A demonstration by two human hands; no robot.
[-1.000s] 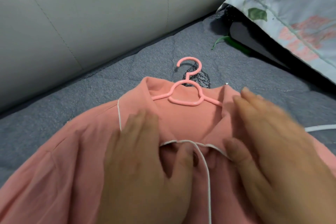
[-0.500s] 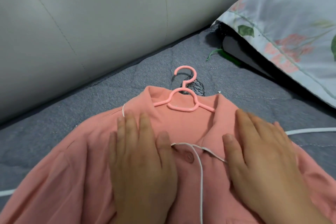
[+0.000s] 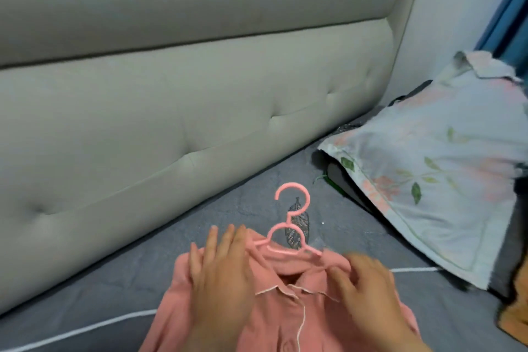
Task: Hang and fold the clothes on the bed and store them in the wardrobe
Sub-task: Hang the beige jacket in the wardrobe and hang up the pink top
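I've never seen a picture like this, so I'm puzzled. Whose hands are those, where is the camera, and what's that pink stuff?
Those are a person's two bare hands. The camera sits on their head, looking down, so you see what they see. On the grey bed lies a pink shirt with a pink hanger tucked into its neck. The left hand lies flat on the shirt's shoulder. The right hand is at the collar, too blurred to tell if it grips. A flowery pillow sits to the right.

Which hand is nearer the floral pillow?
Right. The right hand lies on the pink shirt, on the side toward the floral pillow; the left hand rests on the shirt's far shoulder.
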